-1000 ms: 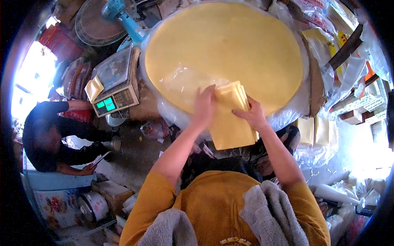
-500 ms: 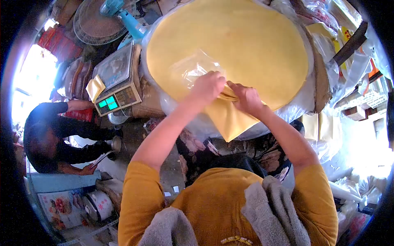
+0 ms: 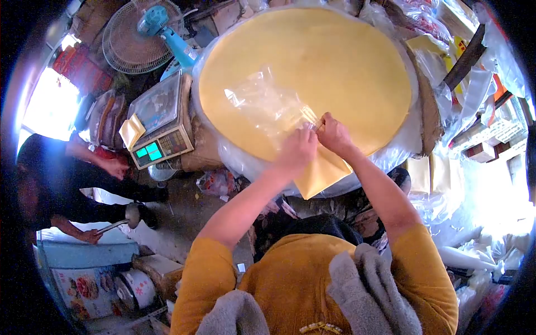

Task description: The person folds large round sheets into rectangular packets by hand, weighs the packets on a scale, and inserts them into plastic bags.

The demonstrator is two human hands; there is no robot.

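Both of my hands are closed over a folded yellow sheet (image 3: 321,173), thin and smooth. My left hand (image 3: 300,146) grips its gathered part, and my right hand (image 3: 334,134) pinches it from the other side. A wide pointed corner hangs below my hands past the table's near edge. The narrow folded end points up and left into a clear plastic bag (image 3: 262,103). My fingers hide the bag's mouth and whether they also grip its film. Beneath lies a large round stack of yellow sheets (image 3: 335,61), edged with clear plastic.
To the left stands a digital scale (image 3: 162,120) with a folded yellow piece (image 3: 132,132) on it. A blue fan (image 3: 173,39) is behind. At far left a person (image 3: 50,178) holds a long-handled metal tool (image 3: 114,225). Plastic-wrapped goods (image 3: 441,67) crowd the right.
My left hand has moved down and right, closer to my right hand. The folded end now shows above my fingers by the bag. The person at left has moved outward.
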